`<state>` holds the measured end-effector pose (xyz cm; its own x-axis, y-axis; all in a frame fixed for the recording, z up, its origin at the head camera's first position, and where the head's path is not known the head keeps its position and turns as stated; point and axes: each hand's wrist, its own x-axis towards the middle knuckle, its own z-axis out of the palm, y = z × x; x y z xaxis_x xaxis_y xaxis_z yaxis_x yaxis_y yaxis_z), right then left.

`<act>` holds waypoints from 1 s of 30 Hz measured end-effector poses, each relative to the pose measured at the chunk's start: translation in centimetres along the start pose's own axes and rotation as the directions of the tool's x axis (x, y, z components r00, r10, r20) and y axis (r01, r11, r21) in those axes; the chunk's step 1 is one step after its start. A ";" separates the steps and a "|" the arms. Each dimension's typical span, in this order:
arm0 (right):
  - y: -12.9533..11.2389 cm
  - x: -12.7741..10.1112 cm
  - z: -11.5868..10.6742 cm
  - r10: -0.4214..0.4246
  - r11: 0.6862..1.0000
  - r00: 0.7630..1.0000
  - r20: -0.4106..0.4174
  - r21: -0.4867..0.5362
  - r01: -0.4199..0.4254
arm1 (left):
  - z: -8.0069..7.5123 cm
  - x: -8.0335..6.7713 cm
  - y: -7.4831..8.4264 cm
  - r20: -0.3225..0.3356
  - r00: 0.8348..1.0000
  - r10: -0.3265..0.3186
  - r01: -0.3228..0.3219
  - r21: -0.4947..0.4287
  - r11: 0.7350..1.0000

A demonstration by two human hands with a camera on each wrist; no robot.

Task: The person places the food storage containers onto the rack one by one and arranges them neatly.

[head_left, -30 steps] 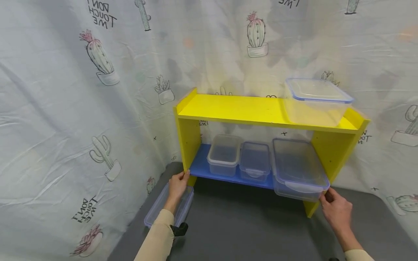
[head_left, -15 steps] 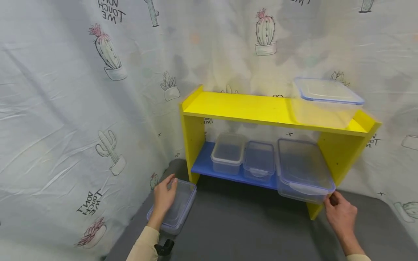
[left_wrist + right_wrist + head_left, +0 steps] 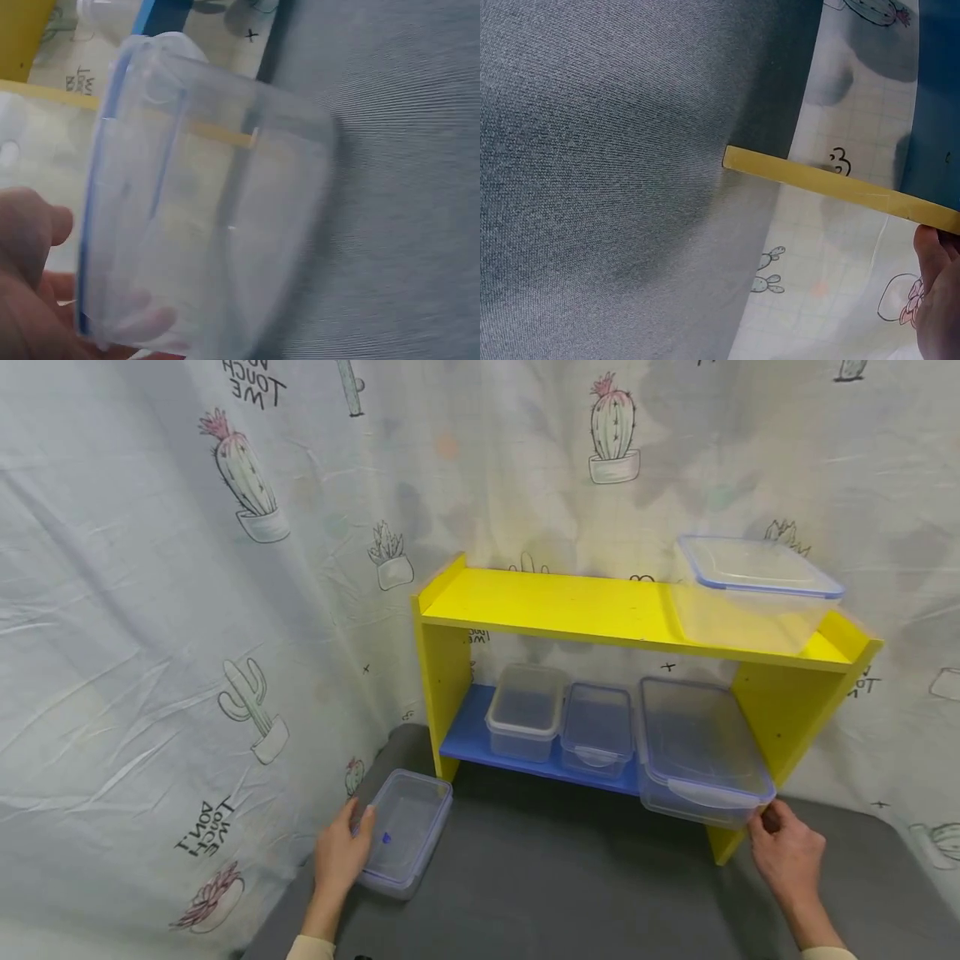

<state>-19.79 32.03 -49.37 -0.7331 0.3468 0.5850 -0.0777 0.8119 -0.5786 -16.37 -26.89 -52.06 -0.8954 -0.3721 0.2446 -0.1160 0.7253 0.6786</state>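
A clear lidded food container [image 3: 412,827] with a blue-edged lid sits on the dark table, left of a yellow and blue shelf [image 3: 540,597]. My left hand [image 3: 341,852] is at the container's left side, thumb apart from the relaxed fingers. In the left wrist view, some fingertips show through the clear wall of the container [image 3: 202,217]; I cannot tell whether they touch it. At the far right, my right hand [image 3: 787,847] grips the shelf's right side panel below the blue board. The right wrist view has the thumb at that yellow panel's edge [image 3: 832,180].
On the blue lower board [image 3: 468,739] stand a small container [image 3: 525,718], another small one [image 3: 597,727] and a large one [image 3: 701,752] that juts over the front edge. A big container [image 3: 757,593] is on top at right. A cactus-print curtain [image 3: 300,568] hangs behind.
My left hand has let go of the shelf's left side and moved left and down to the container on the table. The right hand stays at the right panel. The head view has shifted slightly.
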 end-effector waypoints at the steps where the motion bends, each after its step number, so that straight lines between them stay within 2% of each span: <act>1: 0.0 0.0 -0.1 0.004 1.000 1.000 0.000 -0.004 -0.004 | 0.1 -0.3 -0.3 0.013 0.999 -0.031 0.031 -0.034 0.999; 3: 0.0 0.0 -0.1 0.022 1.000 1.000 0.015 -0.004 -0.022 | 0.3 -0.9 -1.0 0.037 0.994 -0.104 0.107 -0.102 0.989; 6: 0.1 -0.1 0.0 0.046 0.999 0.998 0.037 -0.004 -0.046 | 0.4 -1.6 -2.1 0.091 0.974 -0.206 0.220 -0.176 0.960; 9: 0.1 -0.2 0.0 0.058 0.998 0.998 0.038 -0.002 -0.058 | 0.3 -2.0 -2.8 0.138 0.956 -0.260 0.283 -0.191 0.940; 15: 0.1 0.0 0.0 0.079 0.997 0.996 0.043 -0.004 -0.079 | 0.3 -1.9 -3.4 0.199 0.944 -0.265 0.308 -0.235 0.922; 18: 0.1 0.0 0.0 0.095 0.995 0.994 0.058 -0.013 -0.095 | 0.2 -1.9 -3.6 0.245 0.931 -0.269 0.340 -0.320 0.885; 23: 0.0 0.0 0.0 0.109 0.994 0.992 0.068 -0.013 -0.108 | -0.2 -1.8 -3.2 0.295 0.898 -0.328 0.434 -0.463 0.772; 26: 0.0 0.0 -0.1 0.106 0.994 0.992 0.064 -0.010 -0.106 | -0.4 -1.7 -2.6 0.293 0.887 -0.358 0.460 -0.477 0.749; 30: 0.2 0.1 -0.1 0.098 0.995 0.994 0.048 -0.005 -0.098 | -0.8 -1.6 -1.7 0.317 0.879 -0.357 0.473 -0.476 0.742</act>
<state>-19.77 32.23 -49.35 -0.7688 0.4016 0.4977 -0.0021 0.7767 -0.6299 -14.45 -28.02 -53.10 -0.8819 -0.4019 -0.2465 -0.3046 0.0864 0.9486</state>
